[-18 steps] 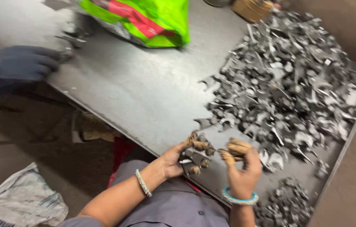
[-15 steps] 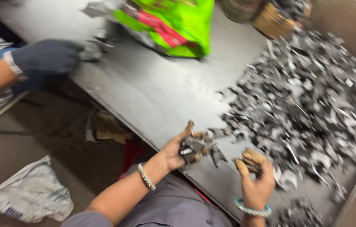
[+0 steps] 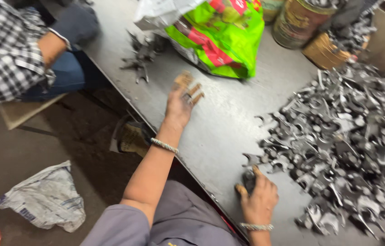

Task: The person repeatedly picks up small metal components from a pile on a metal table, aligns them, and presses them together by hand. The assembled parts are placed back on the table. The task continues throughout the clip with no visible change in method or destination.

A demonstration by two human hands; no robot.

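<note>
Right hand [image 3: 258, 198] grip: fingers curled around a dark metal part [image 3: 249, 178], pressed down on the bench [image 3: 229, 132]. Left hand [image 3: 181, 100] reaches out across the bench, fingers bunched, tips wrapped in tan tape; blurred, so can't tell if it holds anything.

Surface: grey steel bench, scuffed, edge running diagonally. Below it a dusty concrete floor [image 3: 37, 150].

The held part sits at the near-left edge of the big pile [image 3: 342, 141] of grey forged pieces, just beside its outlying bits. Pile covers the right side of the bench, well apart from the left hand.

Beyond the left hand: a green sack [image 3: 222, 38] lying on the bench, near the fingertips. Small heap [image 3: 142, 54] of the same parts left of the sack. Rusty tins [image 3: 304, 25] at the far end, behind the pile.

Another person in a checked shirt [image 3: 6, 50] sits at upper left, beside the bench. Crumpled white bag [image 3: 47, 198] on the floor, lower left.
</note>
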